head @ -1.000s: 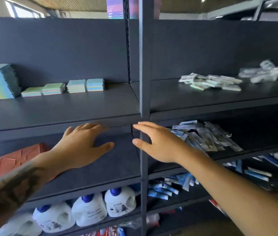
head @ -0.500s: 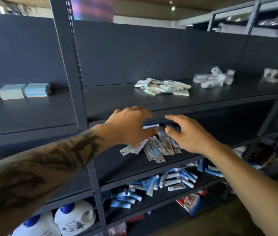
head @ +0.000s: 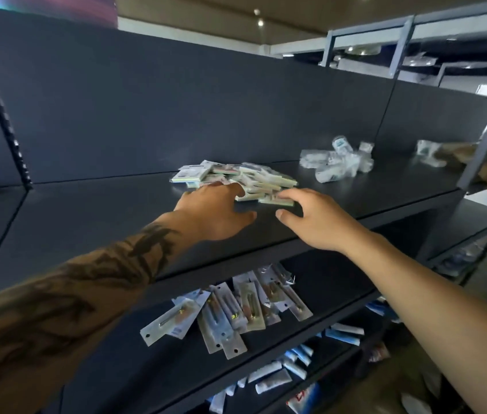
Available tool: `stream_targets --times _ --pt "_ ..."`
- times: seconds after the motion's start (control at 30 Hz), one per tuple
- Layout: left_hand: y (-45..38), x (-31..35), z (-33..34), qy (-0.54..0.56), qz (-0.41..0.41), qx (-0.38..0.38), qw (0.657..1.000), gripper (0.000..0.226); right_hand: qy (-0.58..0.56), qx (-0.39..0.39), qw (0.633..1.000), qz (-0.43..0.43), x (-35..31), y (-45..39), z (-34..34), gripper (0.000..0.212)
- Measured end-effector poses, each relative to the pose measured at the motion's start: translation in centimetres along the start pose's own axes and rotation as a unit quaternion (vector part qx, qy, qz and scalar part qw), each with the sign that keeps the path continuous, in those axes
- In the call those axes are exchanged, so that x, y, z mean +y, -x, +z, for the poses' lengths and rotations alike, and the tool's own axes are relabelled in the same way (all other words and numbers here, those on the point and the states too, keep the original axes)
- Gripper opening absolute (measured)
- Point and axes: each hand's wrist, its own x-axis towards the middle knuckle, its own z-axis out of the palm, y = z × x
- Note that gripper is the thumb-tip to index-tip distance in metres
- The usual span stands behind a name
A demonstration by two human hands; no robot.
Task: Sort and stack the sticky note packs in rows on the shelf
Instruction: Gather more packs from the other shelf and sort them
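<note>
- The sticky note packs (head: 236, 176) lay in a loose heap on the dark shelf (head: 102, 222).
- The left hand (head: 215, 210) reached their near edge, fingers spread, grasping nothing.
- The right hand (head: 311, 216) touched one pack with loosely bent fingers, thumb apart, unclenched.

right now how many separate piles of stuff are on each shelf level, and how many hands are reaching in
Top shelf: 3 piles: sticky note packs, clear bags, blurred heap
Middle shelf: 1 pile, blister packs
Lower shelf: 1 scatter, tubes
Hands: 2, left hand, right hand
Total: 5 piles

Both hands have risen from the lower shelf – left hand (head: 217, 212) and right hand (head: 315, 218) now reach the sticky note packs (head: 236, 176).
</note>
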Motion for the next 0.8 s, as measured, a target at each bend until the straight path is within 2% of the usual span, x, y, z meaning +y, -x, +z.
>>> stream_targets --times 0.17,0.33,0.43,0.53,0.63,0.8 --pt "-6.0 -0.1 1.5 0.007 0.012 0.004 1.0 0.064 -0.023 0.016 1.0 0.011 3.1 -5.8 -0.4 0.049" --pt "-10.4 0.8 3.1 -0.016 -0.023 0.016 0.999 0.069 -0.016 0.015 1.0 0.015 6.4 -11.9 -0.3 0.06" --pt "-11.9 1.6 4.0 -0.02 -0.052 0.002 0.998 0.058 -0.026 -0.025 0.999 0.009 7.6 -14.9 0.0 0.068" --pt "-12.9 1.9 4.9 -0.036 -0.07 0.018 0.997 0.045 -0.023 -0.054 0.998 -0.006 8.8 -17.0 0.9 0.063" --pt "-13.4 2.1 5.1 -0.03 -0.083 0.043 0.995 0.038 -0.042 -0.042 0.998 -0.016 9.6 -17.9 1.5 0.058" --pt "-13.5 2.9 5.0 -0.031 -0.109 0.047 0.992 0.046 -0.058 -0.028 0.998 -0.027 9.7 -18.4 1.0 0.054"
